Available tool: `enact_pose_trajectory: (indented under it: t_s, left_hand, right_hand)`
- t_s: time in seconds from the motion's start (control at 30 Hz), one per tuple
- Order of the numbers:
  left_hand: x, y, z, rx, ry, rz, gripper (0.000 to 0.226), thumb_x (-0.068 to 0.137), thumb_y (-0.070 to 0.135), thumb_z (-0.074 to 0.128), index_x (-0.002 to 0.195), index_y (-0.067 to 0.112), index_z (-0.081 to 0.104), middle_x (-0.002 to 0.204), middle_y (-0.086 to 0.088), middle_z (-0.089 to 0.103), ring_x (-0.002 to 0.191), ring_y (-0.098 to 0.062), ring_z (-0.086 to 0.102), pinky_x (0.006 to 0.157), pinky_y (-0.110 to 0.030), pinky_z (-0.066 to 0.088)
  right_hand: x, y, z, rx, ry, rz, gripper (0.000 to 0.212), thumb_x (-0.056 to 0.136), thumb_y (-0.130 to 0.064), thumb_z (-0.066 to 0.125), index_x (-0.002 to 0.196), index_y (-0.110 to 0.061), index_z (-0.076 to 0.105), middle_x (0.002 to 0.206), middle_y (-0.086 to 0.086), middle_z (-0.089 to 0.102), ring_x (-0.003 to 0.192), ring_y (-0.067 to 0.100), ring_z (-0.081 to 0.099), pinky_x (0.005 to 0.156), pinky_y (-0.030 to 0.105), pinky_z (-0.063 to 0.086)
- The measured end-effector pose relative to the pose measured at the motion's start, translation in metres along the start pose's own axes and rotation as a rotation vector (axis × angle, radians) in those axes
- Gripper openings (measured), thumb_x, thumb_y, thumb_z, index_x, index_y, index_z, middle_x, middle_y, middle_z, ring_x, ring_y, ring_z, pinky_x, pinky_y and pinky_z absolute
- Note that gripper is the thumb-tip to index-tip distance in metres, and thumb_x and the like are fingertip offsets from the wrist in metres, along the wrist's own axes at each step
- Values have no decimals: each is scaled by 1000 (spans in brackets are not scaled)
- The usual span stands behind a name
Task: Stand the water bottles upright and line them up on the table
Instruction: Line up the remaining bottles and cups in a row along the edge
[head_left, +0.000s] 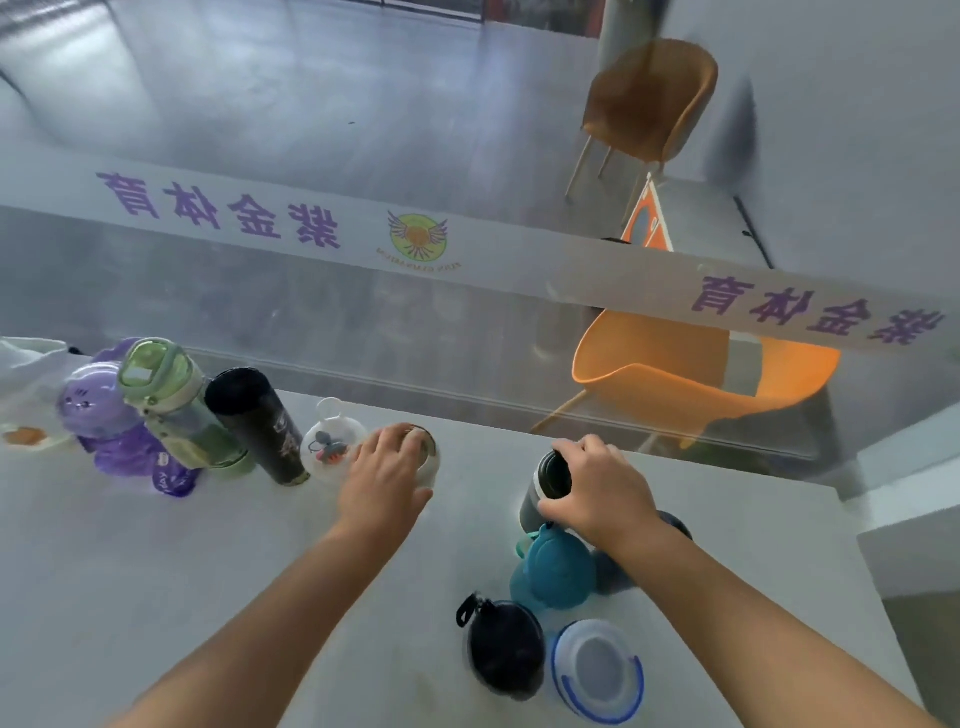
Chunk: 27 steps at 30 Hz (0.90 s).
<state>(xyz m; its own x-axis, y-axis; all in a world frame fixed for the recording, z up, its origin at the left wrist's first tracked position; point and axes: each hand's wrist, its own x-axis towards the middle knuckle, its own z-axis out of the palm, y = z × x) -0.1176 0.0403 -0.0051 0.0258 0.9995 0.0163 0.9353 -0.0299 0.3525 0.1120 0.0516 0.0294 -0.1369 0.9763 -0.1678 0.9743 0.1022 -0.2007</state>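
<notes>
A row of upright bottles runs along the far edge of the white table (156, 561): a purple bottle (98, 410), a green bottle (171, 400), a black tumbler (254, 423) and a small white bottle (328, 446). My left hand (387, 470) grips the top of a white bottle (428, 451) at the row's right end. My right hand (595, 486) holds a grey bottle with a black cap (545, 486), upright. Near me stand a teal bottle (553, 569), a black bottle (501, 647) and a clear bottle with a blue lid (597, 670).
A glass wall with purple lettering (218, 210) stands just behind the table. Beyond it are two orange chairs (691, 374), one farther back. The table's right edge (862, 571) drops off close to my right arm. A white bag (26, 374) lies at the far left.
</notes>
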Motion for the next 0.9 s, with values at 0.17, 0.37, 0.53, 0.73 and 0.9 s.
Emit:
enact_pose_trajectory:
  t_s: [0.17, 0.37, 0.53, 0.73, 0.9]
  left_hand:
    - [0, -4, 3, 29, -1, -62, 64, 73, 20, 67, 131, 12, 43, 137, -8, 45, 123, -28, 39, 105, -33, 27]
    - [6, -1, -5, 108, -78, -74, 69, 82, 25, 60, 141, 17, 24, 151, -6, 26, 135, -23, 25, 110, -30, 19]
    - [12, -2, -7, 120, -97, -34, 68, 79, 19, 61, 138, 15, 28, 145, -6, 35, 129, -24, 31, 107, -30, 25]
    - [14, -6, -5, 88, -74, -28, 64, 76, 18, 63, 134, 13, 35, 136, -6, 44, 122, -25, 37, 102, -30, 30]
    - [14, -9, -4, 89, -68, -13, 64, 78, 19, 62, 135, 13, 33, 137, -7, 44, 122, -25, 37, 103, -30, 29]
  right_hand:
    - [15, -13, 2, 52, -13, -120, 62, 73, -47, 63, 128, -25, 45, 116, 3, 53, 105, 23, 48, 83, 33, 46]
    - [30, -44, 7, 57, -42, -214, 60, 75, -46, 62, 128, -23, 45, 114, 3, 53, 106, 23, 47, 82, 34, 47]
    - [34, -58, 13, 16, -38, -226, 62, 77, -46, 62, 132, -24, 42, 116, 5, 52, 106, 24, 47, 83, 35, 47]
    - [33, -67, 14, 19, -22, -211, 66, 78, -47, 61, 137, -25, 38, 119, 5, 53, 108, 24, 47, 84, 34, 47]
    - [31, -73, 18, 0, -4, -212, 66, 79, -47, 61, 137, -26, 37, 121, 4, 52, 110, 24, 47, 85, 34, 48]
